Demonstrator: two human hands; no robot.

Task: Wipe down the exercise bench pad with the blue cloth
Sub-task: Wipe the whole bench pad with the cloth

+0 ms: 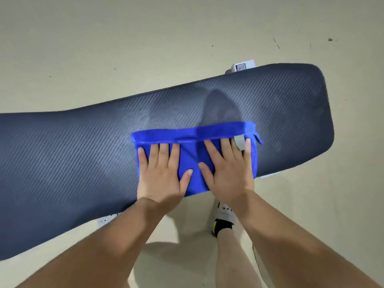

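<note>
Bright blue folded microfibre cloth (193,156) lies flat on the dark, ribbed vinyl bench pad (72,154), towards its right end.

Left hand (162,175) and right hand (226,173) press it palms-down, fingers spread, gripping nothing. Best wiped with even pressure in overlapping strokes, the rolled far edge kept flat.

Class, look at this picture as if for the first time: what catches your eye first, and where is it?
The bright blue cloth stands out, spread on the near edge of the dark bench pad, right of centre. The left hand and right hand press flat on it side by side, fingers spread. The pad runs slantwise across the pale floor.
</note>
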